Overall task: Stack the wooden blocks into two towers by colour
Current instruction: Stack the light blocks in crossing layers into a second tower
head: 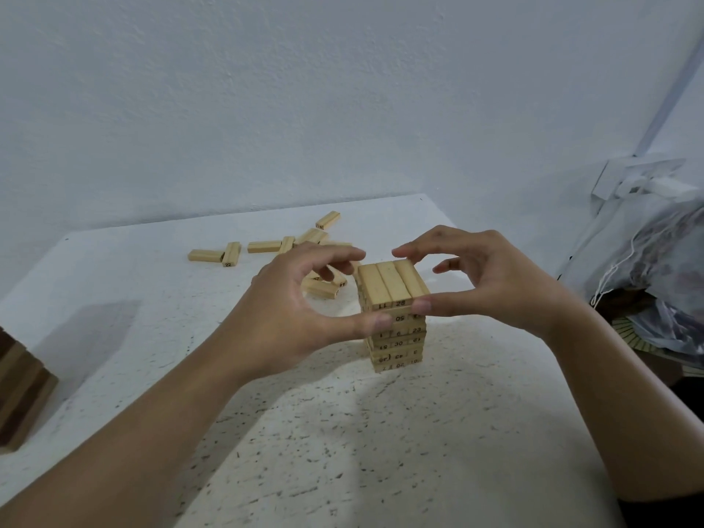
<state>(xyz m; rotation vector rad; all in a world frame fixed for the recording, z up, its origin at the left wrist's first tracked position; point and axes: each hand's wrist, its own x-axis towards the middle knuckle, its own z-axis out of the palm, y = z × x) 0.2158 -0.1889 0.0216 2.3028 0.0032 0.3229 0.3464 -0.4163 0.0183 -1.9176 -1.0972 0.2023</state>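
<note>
Head view only.

Room: pale blue-grey wall point(304, 89) behind, with a thin strip point(666, 93) running up it at the right and a white fixture point(644, 181) below that. Crumpled plastic bags point(655, 268) are piled just off the tabletop's right edge.

Surface: white speckled tabletop point(381, 451), far edge against the wall.

Light tower point(396, 337): pale wood, stands upright right of the tabletop's centre. Top layer is three blocks side by side, running near to far. Printed numbers on the near ends, 11 and 28 on top, 50, 6, 23, 30 and 3 lower down. Lower layers are not quite flush.

Left hand point(289, 299): cupped around the tower's upper left side, thumb pressed on the near face at the layer marked 50, fingers arched toward the far top corner. Can't tell if those fingertips make contact.

Right hand point(495, 283): pinches the top layer, thumb on the near right corner, index tip on the far top edge, other fingers curled clear of the wood.

Loose blocks point(263, 246): same pale wood, scattered flat near the far edge, one showing 22. A few more lie behind the left hand.

Striped stack point(19, 394): dark and light wood, at the tabletop's left edge, cut off by the frame.
</note>
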